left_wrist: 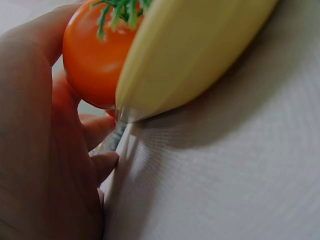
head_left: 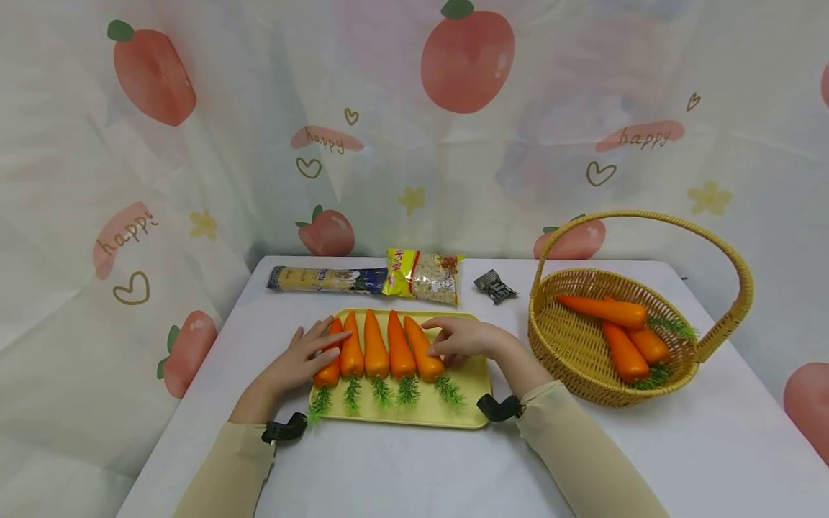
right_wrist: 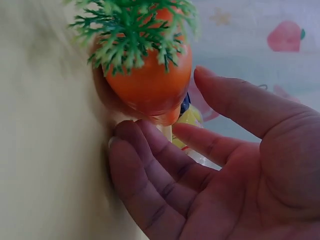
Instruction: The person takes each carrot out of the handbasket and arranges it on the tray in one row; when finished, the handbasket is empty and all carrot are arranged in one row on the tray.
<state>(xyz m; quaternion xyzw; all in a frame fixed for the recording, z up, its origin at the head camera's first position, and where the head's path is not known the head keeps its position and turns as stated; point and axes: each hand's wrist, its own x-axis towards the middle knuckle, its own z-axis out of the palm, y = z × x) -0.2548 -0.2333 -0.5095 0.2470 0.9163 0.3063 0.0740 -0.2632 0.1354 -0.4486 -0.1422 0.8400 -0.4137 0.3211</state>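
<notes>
While five orange carrots (head_left: pixel 376 352) lie side by side on the yellow tray (head_left: pixel 414 415), your left hand (head_left: pixel 301 362) rests its relaxed, extended fingers over those at the tray's left end, and your right hand (head_left: pixel 468 339) touches the one furthest right with loosely bent fingers, not clasped round it. Right of the tray stands a wicker basket (head_left: pixel 570 379) holding more carrots (head_left: pixel 624 352); beyond the tray, a long packet (head_left: pixel 324 279), a yellow-ended bag (head_left: pixel 427 278) and a small dark packet (head_left: pixel 496 286) lie on the counter (head_left: pixel 401 475).
</notes>
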